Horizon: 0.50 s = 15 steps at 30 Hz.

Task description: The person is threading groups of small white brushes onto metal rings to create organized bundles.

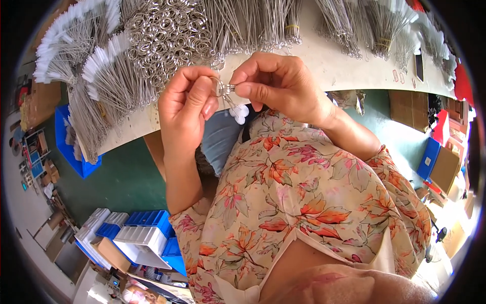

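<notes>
My left hand and my right hand meet just in front of the table edge. Between their fingertips they pinch a small bundle of thin wire brushes with white tufted tips that hang down below the fingers. A metal ring sits at the top of the bundle, against my left thumb. Just beyond my hands a heap of loose metal rings lies on the pale table.
Bundles of wire brushes with white tips fan across the table's left, more bundles along its far right. Blue and white plastic bins stand on the green floor at lower left. Cardboard boxes sit at right.
</notes>
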Each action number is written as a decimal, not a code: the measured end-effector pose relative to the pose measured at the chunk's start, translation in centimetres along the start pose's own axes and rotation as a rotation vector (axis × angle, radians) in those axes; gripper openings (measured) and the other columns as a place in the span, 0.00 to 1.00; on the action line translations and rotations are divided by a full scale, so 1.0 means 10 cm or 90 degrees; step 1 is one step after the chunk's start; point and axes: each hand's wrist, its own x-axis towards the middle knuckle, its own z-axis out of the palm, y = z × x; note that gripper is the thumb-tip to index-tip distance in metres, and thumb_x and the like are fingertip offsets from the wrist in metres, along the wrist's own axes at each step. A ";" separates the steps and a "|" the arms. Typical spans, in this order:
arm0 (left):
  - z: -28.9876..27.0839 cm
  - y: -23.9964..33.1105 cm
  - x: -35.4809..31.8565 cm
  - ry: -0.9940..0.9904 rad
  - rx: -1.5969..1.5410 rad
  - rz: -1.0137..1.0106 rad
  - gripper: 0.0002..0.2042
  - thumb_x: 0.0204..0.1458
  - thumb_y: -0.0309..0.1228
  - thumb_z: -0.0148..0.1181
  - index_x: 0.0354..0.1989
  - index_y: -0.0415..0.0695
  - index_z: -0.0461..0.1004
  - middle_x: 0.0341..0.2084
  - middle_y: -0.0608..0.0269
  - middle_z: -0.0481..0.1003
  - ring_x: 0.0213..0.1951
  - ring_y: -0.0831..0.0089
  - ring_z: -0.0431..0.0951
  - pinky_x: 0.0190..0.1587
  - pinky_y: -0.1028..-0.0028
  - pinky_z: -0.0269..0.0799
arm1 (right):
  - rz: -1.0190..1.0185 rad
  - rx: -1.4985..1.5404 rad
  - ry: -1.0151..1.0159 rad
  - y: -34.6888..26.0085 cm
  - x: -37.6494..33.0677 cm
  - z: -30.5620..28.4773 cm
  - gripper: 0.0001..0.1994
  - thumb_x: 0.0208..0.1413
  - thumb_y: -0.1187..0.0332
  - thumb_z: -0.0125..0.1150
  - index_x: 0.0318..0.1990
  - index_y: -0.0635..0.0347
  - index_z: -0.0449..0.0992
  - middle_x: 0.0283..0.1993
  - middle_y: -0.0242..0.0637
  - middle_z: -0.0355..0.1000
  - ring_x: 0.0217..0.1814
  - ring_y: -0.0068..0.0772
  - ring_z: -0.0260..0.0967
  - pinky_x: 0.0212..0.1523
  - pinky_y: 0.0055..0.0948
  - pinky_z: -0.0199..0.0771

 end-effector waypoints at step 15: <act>-0.29 0.08 -0.46 0.106 0.522 0.210 0.07 0.57 0.25 0.49 0.39 0.39 0.73 0.31 0.63 0.75 0.28 0.81 0.71 0.32 0.82 0.66 | 0.060 0.035 -0.141 0.26 0.22 0.38 0.05 0.54 0.73 0.58 0.36 0.64 0.73 0.29 0.30 0.71 0.28 0.17 0.68 0.29 0.17 0.69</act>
